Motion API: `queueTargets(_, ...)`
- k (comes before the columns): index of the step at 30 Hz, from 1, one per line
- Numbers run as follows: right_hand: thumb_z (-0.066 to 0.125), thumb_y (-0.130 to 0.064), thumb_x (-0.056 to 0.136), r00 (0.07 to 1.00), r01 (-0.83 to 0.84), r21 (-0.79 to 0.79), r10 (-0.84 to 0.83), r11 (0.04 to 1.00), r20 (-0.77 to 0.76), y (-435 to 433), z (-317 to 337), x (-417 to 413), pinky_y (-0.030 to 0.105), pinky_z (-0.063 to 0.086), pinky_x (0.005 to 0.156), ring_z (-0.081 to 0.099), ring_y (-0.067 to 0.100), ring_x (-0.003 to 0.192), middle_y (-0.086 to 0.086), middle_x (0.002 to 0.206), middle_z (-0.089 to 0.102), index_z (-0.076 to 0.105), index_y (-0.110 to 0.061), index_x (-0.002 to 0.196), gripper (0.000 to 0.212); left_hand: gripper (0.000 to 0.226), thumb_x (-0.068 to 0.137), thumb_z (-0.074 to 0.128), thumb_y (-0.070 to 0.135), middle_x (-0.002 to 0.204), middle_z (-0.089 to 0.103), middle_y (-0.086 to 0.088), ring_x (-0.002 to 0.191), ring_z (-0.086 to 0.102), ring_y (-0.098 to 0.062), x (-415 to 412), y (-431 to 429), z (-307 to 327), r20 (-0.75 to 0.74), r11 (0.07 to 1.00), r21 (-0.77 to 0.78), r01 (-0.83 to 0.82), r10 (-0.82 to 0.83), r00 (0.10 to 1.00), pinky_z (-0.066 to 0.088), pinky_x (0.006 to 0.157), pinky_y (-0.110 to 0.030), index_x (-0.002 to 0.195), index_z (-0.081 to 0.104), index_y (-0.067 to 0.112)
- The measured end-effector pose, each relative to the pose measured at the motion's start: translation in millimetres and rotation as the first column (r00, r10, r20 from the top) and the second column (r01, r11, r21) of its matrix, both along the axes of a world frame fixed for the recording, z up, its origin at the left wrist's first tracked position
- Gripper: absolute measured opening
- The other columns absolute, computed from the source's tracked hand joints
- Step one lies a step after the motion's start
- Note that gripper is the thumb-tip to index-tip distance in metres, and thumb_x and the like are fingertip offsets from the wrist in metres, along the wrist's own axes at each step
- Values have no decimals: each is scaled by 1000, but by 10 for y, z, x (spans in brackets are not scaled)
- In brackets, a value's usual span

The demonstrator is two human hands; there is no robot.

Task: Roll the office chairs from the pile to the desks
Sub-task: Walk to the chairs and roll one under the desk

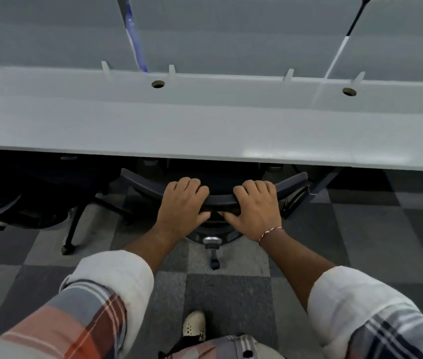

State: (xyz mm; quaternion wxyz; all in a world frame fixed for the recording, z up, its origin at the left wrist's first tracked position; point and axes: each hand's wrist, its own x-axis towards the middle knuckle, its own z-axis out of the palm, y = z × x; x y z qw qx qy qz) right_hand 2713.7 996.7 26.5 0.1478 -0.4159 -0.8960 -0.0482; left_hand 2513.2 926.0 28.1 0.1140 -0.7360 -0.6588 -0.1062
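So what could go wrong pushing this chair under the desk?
The left hand and right hand curl over the backrest close to the desk edge; knuckles could get pinched. The neighbouring chair on the left sits close; bases might collide.
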Motion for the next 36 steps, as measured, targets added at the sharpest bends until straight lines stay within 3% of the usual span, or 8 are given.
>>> queueTargets(2,61,-62,79,999,47,-29,-47,999,-28,-141,-76,35,50,26,114,47,34,123,9,123,56,55,-16,129,68,59,80,70,31,129,54,-15,121,51,-34,99,-130,-101,-64,1000,21,-9,10,998,44,96,-50,131,49,11)
queueTargets(6,60,-61,81,996,85,-87,-87,993,-13,-381,-144,164,52,7,121,10,34,151,14,160,24,24,-17,154,93,84,80,58,21,160,21,-27,150,17,-44,358,-431,-338,-72,1000,-2,2,-2,997,11,122,-60,156,23,6)
queueTargets(10,57,-58,82,992,126,-178,-122,976,35,-667,-267,446,53,9,122,-4,32,152,14,165,0,12,-20,157,96,99,75,71,27,164,11,-26,152,9,-42,689,-647,-562,-32,983,-120,138,-143,989,8,123,-55,158,20,7)
queueTargets(14,56,-59,86,957,273,-283,-228,920,181,-978,-530,896,51,2,122,-10,32,151,13,163,-10,3,-23,157,95,93,79,66,35,166,10,-22,154,7,-37,968,-726,-700,-5,934,-245,261,-270,963,10,123,-55,158,23,9)
queueTargets(20,54,-63,85,880,467,-277,-410,840,242,-1383,-609,1589,50,7,121,1,35,152,17,164,5,12,-22,158,93,82,88,59,41,164,16,-22,153,9,-37,1473,-620,-729,-49,862,-328,387,-425,904,18,121,-55,157,30,8)
queueTargets(26,48,-63,90,833,552,-294,-503,780,228,-1631,-586,2278,48,-2,120,-6,33,151,16,164,-2,7,-23,158,89,79,88,58,46,162,25,-22,152,17,-37,2239,-583,-690,-58,820,-363,443,-494,867,24,120,-54,155,35,10)
queueTargets(31,51,-62,89,776,631,-280,-577,724,256,-1862,-583,3145,51,9,120,5,35,151,18,163,10,18,-21,157,86,72,92,33,48,160,31,-21,151,22,-37,3126,-675,-650,-47,773,-385,504,-562,826,23,120,-52,153,38,10)
queueTargets(36,46,-61,93,722,692,-293,-634,659,278,-2130,-597,4102,50,3,121,-4,34,152,17,164,1,9,-22,158,84,72,91,32,50,157,36,-20,150,25,-36,4177,-806,-701,-57,688,-394,609,-679,731,20,119,-51,150,45,10)
